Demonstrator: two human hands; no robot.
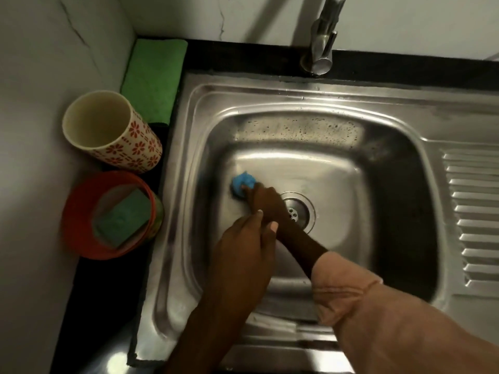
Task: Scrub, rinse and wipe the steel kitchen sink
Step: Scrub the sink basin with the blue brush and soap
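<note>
- Sink (297,99) of steel fills the middle of the view, set into a black counter (243,56). Its raised rim runs round a deep square basin with rounded corners.
- Open basin floor lies from 12 to 4 o'clock of the drain (297,211). The side walls rise steeply, and the 3 o'clock wall is in dark shadow.
- A ribbed drainboard (472,211) stretches off at 3 o'clock, and the tap (321,44) stands at 12 o'clock behind the rim.
- At 9 o'clock, just beside the rim, stand a patterned cup (113,130) and a red tub (78,222) holding a green sponge (121,220). A green cloth (154,82) lies at 10 o'clock.
- The steel looks streaked and dull, with droplets speckling the far wall.
- The right hand (263,202), its sleeve pushed up, grips a blue scrubber (243,182) against the basin floor at 9 o'clock of the drain.
- The left hand (243,252) hangs over the right wrist with its fingers stretched out and close together. Whether it touches the wrist cannot be told.
</note>
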